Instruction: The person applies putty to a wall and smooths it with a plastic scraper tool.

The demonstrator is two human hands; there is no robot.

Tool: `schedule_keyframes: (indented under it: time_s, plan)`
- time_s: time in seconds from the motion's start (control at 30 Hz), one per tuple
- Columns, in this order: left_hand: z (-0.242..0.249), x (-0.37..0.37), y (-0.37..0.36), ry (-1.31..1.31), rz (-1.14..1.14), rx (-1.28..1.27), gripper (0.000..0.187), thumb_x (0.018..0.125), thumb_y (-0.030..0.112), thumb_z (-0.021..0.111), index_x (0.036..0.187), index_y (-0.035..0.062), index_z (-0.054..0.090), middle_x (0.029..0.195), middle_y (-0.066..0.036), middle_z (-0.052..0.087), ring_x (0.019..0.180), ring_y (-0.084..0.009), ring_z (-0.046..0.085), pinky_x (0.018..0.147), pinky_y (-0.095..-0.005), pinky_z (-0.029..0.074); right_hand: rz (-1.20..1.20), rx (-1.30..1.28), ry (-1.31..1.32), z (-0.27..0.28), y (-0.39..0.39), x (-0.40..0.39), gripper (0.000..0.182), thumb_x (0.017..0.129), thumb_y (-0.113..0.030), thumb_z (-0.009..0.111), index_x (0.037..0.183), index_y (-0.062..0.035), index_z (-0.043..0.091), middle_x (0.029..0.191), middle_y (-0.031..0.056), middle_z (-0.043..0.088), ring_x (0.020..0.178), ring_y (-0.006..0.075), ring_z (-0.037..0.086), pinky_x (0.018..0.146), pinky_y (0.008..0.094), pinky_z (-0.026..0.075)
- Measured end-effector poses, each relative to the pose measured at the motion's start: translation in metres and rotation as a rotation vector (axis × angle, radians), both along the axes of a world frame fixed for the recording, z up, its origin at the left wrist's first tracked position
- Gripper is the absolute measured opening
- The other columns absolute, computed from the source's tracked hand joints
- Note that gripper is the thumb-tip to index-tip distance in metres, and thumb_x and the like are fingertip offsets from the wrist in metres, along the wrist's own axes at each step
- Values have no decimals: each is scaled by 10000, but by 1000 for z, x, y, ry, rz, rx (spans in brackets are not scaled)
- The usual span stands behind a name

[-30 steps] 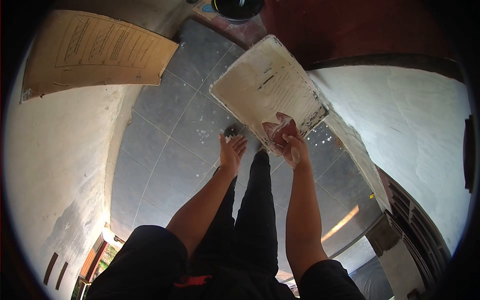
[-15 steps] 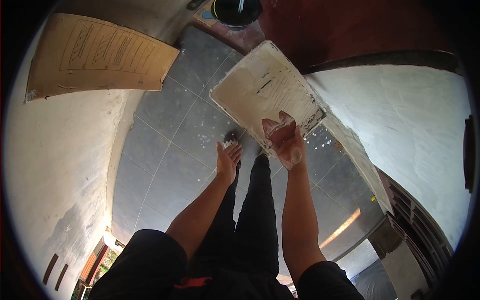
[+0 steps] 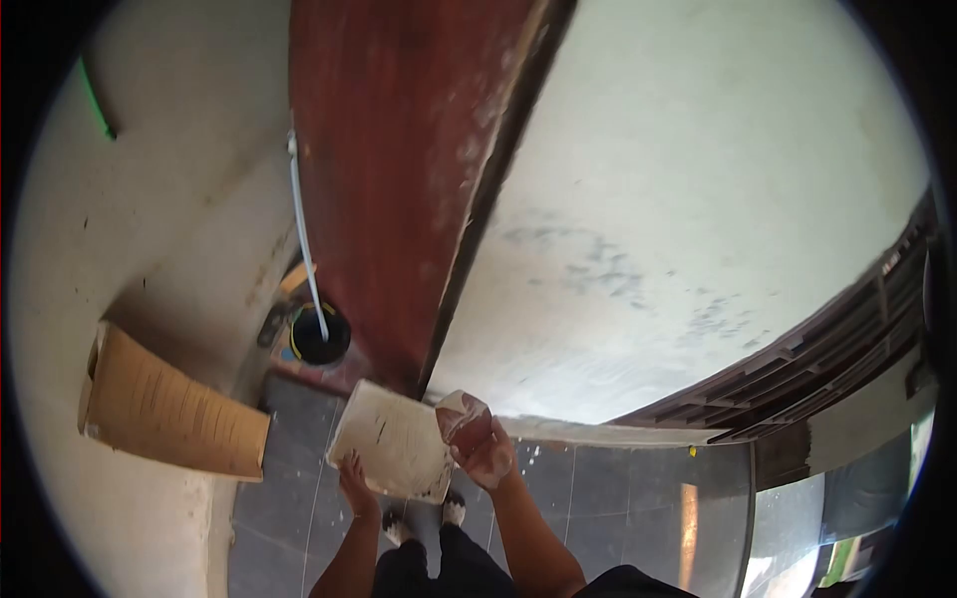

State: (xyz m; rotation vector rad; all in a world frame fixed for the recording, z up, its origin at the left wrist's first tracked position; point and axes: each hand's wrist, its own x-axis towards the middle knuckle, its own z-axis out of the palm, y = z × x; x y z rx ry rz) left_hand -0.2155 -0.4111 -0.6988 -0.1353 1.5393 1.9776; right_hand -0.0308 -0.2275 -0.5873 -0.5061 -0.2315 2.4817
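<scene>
My right hand point(image 3: 488, 460) grips a reddish-brown flat spreader point(image 3: 465, 423) smeared with white paste, its broad end pointing up towards the wall. To its left lies a rectangular whitish board point(image 3: 394, 434), coated with paste and dark along its worn edges. My left hand point(image 3: 356, 484) overlaps the board's lower left edge, fingers stretched out and holding nothing. Both forearms reach up from the bottom of the view, with my feet below the board.
A pale wall point(image 3: 638, 329) with grey patches rises on the right, beside a dark red panel point(image 3: 389, 179). A black bucket point(image 3: 320, 334) with a white pipe point(image 3: 304, 229) stands at its foot. Cardboard point(image 3: 179, 409) leans at the left. White specks dot the grey tiled floor point(image 3: 598, 508).
The view has swung up and right, showing more of the wall. My right hand still holds the spreader, now beyond the board's right edge. My left hand now overlaps the board.
</scene>
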Motion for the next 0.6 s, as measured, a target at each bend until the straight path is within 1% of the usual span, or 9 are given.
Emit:
schedule_keyframes:
  time_s: [0.1, 0.17, 0.2, 0.27, 0.33, 0.37, 0.43, 0.5, 0.6]
  plan:
    - [84, -30, 78, 329, -83, 120, 727, 1057, 533, 323, 1488, -45, 413, 1525, -231, 442, 1452, -342, 387, 1214, -430, 241, -117, 179, 50, 128, 33, 11, 521, 1041, -469, 447, 1497, -217, 441, 1432, 95, 559, 1245, 294, 587, 895, 486, 572]
    - [127, -56, 137, 907, -143, 172, 715, 1065, 507, 318, 1504, -55, 379, 1556, -239, 397, 1481, -343, 335, 1219, -438, 224, -256, 356, 114, 216, 59, 29, 505, 1033, -447, 487, 1451, -165, 466, 1427, 109, 537, 1239, 309, 570, 913, 480, 548]
    - [149, -53, 141, 930, -141, 189, 715, 1065, 507, 318, 1504, -55, 379, 1556, -239, 397, 1481, -343, 335, 1219, -438, 224, -348, 414, 101, 255, 70, 40, 487, 1039, -451, 476, 1431, -162, 475, 1401, 108, 546, 1222, 298, 574, 907, 475, 548]
    - [308, -43, 196, 1196, -189, 341, 722, 1056, 504, 368, 1512, -55, 360, 1582, -234, 350, 1501, -346, 286, 1225, -448, 212, -528, 542, 100, 326, 85, 59, 468, 1051, -463, 455, 1399, -151, 483, 1365, 107, 553, 1207, 284, 573, 907, 468, 544]
    - [430, -27, 226, 1456, -239, 497, 735, 1046, 501, 417, 1521, -55, 340, 1609, -230, 302, 1522, -350, 237, 1230, -457, 200, -702, 668, 115, 393, 95, 74, 491, 1056, -478, 446, 1403, -132, 466, 1370, 109, 539, 1215, 284, 566, 931, 464, 533]
    - [457, -14, 218, 1585, -265, 575, 745, 1042, 500, 442, 1526, -55, 331, 1622, -227, 278, 1532, -351, 212, 1233, -462, 194, -789, 707, 117, 424, 96, 80, 514, 1056, -485, 446, 1420, -120, 450, 1386, 112, 526, 1220, 286, 563, 949, 462, 525]
    - [527, -8, 238, 1848, -370, 445, 722, 994, 412, 588, 1504, -50, 369, 1622, -214, 282, 1523, -373, 230, 1221, -476, 236, -920, 861, 111, 479, 101, 91, 604, 1054, -474, 467, 1484, -63, 365, 1421, 125, 495, 1238, 302, 555, 1002, 442, 499]
    - [584, 5, 260, 2170, -203, 403, 711, 933, 316, 691, 1471, -52, 407, 1603, -211, 308, 1499, -397, 269, 1205, -488, 284, -1130, 905, 29, 526, 110, 95, 617, 1062, -425, 481, 1497, 0, 378, 1433, 151, 504, 1266, 294, 545, 1045, 419, 465]
    - [644, 21, 290, 2432, -59, 362, 754, 911, 366, 680, 1504, -7, 401, 1618, -165, 319, 1519, -337, 253, 1228, -490, 238, -1469, 1532, -337, 561, 136, 98, 556, 1069, -353, 491, 1410, 86, 493, 1476, 204, 501, 1356, 292, 504, 1115, 422, 421]
